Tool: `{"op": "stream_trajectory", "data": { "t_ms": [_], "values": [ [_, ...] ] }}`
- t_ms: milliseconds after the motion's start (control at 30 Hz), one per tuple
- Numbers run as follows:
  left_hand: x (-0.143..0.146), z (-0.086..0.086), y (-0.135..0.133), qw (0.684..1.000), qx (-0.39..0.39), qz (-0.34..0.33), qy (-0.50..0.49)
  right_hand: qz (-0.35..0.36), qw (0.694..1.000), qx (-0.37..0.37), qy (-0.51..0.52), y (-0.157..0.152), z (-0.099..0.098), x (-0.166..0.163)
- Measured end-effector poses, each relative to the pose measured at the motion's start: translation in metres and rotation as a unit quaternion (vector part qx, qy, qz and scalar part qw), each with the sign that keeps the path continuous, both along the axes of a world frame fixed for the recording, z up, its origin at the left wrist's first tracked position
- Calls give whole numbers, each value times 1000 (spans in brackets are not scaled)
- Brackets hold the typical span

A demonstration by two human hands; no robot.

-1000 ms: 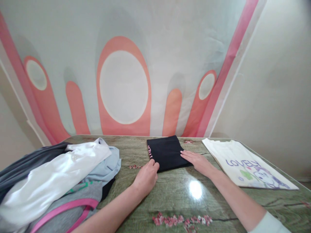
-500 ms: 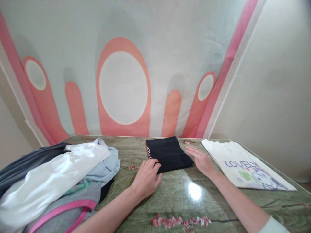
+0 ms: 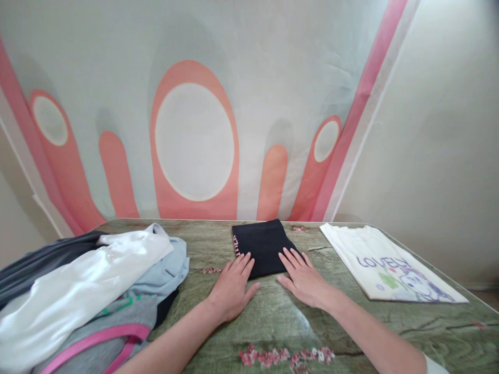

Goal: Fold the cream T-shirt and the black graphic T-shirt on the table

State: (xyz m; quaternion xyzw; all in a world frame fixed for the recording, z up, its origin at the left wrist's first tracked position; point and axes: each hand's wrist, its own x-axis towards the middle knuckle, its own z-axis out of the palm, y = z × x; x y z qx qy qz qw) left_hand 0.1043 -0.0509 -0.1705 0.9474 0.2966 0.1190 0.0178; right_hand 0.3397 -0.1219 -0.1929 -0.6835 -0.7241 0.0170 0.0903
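A black garment, folded into a small rectangle with pink lettering along its left edge, lies flat on the table. My left hand rests with its fingertips on the near left corner of this garment, fingers stretched out and thumb apart. On the near right corner lies my right hand, palm down with the fingers spread. Neither hand grasps the cloth. To the right is a folded white T-shirt with the word LOVELY and a cartoon print facing up.
A loose heap of clothes fills the table's left side: a shiny white garment, a light blue one, a grey one with pink trim and a dark one. The wood-patterned table meets a wall with a printed backdrop.
My right hand has moved left from beside the black garment onto its near right corner. My left hand has flattened, its fingers now straighter. The view has shifted slightly.
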Motion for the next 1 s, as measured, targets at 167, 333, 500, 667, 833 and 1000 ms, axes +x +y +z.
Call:
{"op": "stream_trajectory", "data": {
  "t_ms": [167, 333, 500, 667, 833, 1000],
  "values": [
    [0, 1, 0, 1000, -2, 4, -5, -15, 999, 36, 1, 2, 4, -11],
    [1, 2, -2, 1000, -8, 7, -1, 65, 997, 38, 21, 7, 11, -18],
    [1, 7, -7, 1000, -8, 2, 1, 41, 999, 2, 21, 13, 10, -10],
    [-2, 7, -3, 1000, -8, 7, 13, -65, 998, -13, 0, 14, -2, 13],
    [-4, 2, 2, 999, -8, 21, 26, -120, 992, 21, -14, 15, -5, 16],
    [-4, 0, 3, 1000, -5, 0, 27, 2, 998, 67, -3, 25, 13, -28]
  ]
}}
